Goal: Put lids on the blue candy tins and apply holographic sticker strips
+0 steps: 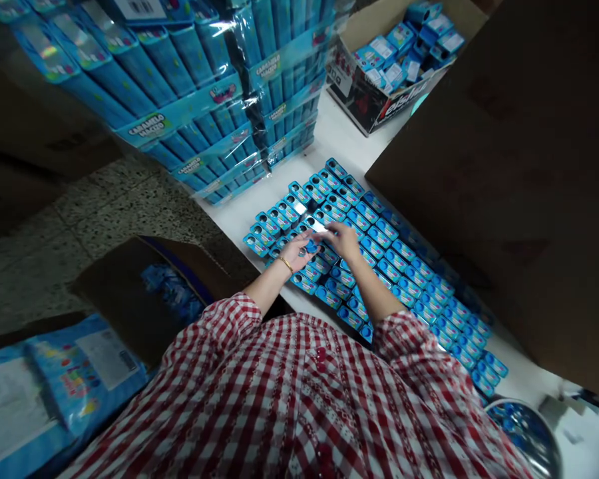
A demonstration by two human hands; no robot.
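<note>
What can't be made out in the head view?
- Small blue item at the left hand: fingers hide its shape.
- Blue tins, far right: brown cardboard covers them.
- Round bowl: cut off by the bottom edge, contents blurred.
- Open carton: cut off by the top edge.

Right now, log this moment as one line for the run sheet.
left hand: at small blue piece | right hand: at blue tins | beside: shrink-wrapped Caramelo Macizo stacks

Tins (379, 266) lie on the table (349, 133) beside wrapped stacks (219, 86).
</note>
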